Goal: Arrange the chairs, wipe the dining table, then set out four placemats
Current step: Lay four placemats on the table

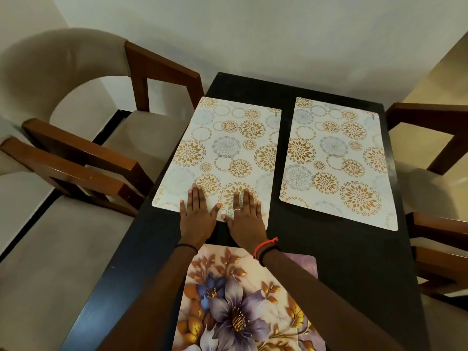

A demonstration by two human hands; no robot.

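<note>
Two white placemats with gold and blue circle patterns lie side by side on the far half of the dark dining table (336, 252). My left hand (196, 216) and my right hand (244, 219) press flat, fingers straight, on the near edge of the left circle placemat (222, 148). The right circle placemat (336, 158) lies untouched. A floral placemat (238, 305) with purple and gold flowers lies at the near edge under my forearms, and the corner of another purple mat (304, 264) sticks out from beneath it.
Two wooden chairs with beige cushions stand at the table's left side, the far left chair (106, 97) and the near left chair (58, 239). Two more stand at the right, the far right chair (430, 138) and the near right chair (440, 254). A pale wall runs behind the table.
</note>
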